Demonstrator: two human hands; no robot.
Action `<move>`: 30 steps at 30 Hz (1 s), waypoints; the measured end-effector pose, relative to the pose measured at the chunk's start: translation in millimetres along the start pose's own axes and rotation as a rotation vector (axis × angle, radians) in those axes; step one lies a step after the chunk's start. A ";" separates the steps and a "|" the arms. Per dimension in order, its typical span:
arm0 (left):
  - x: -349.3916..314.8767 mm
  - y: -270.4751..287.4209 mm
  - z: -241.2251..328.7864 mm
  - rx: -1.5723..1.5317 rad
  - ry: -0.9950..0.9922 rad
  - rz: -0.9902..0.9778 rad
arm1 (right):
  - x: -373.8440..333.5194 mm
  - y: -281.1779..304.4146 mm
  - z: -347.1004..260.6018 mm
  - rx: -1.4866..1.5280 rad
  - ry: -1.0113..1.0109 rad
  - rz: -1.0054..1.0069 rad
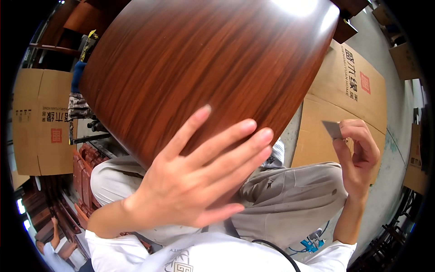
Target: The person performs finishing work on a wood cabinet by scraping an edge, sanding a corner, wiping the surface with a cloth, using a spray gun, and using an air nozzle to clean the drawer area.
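A large glossy reddish-brown wood panel (pixel 204 59) with rounded corners and dark grain fills the upper middle, in front of my knees. Over its near edge my left hand (pixel 195 181) is spread with the palm down and the fingers apart; whether it rests on the surface or hovers cannot be made out. Off to the right of the panel, my right hand (pixel 358 154) pinches a small flat grey piece (pixel 333 130) with a pointed corner between thumb and fingers. That piece is apart from the panel; its exact kind does not show.
Flattened cardboard (pixel 317 131) lies on the grey floor at right. A cardboard box (pixel 47 122) stands at left, near stacked reddish-brown wooden parts (pixel 86 177). Below my right knee is a blue tool (pixel 313 245) with a hose. Another person (pixel 56 251) works at lower left.
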State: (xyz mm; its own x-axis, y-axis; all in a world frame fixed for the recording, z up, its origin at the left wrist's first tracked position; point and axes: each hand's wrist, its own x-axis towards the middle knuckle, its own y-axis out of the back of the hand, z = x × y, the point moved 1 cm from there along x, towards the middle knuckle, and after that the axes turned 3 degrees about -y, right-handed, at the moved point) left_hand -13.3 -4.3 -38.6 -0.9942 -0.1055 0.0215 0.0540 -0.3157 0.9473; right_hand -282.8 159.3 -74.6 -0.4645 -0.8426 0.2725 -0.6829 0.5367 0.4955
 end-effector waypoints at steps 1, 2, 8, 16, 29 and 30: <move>-7.9 -1.6 3.9 -0.003 0.000 0.011 | 3.4 -2.1 -4.1 -0.017 0.034 -0.017; -20.9 -5.8 8.0 0.011 -0.034 0.028 | 8.9 -4.7 -9.6 -0.068 0.105 -0.044; -89.5 -14.4 -1.9 -0.053 -0.277 0.263 | 34.4 -44.9 -46.3 -0.209 0.495 -0.245; -91.8 -21.0 -22.0 -0.020 0.050 0.377 | 41.1 -70.7 -58.7 -0.274 0.656 -0.237; -93.5 -21.8 -23.9 -0.061 0.057 0.376 | 31.5 -71.6 -64.7 -0.261 0.650 -0.277; -93.5 -22.6 -24.5 -0.060 0.055 0.376 | 29.0 -71.8 -66.8 -0.256 0.646 -0.292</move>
State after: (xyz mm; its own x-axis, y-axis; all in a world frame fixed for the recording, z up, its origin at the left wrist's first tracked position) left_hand 80.7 -10.4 -69.9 -0.8975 -0.2741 0.3455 0.4211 -0.2996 0.8561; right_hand -209.6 93.5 -47.2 0.1924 -0.8495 0.4913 -0.5387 0.3270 0.7765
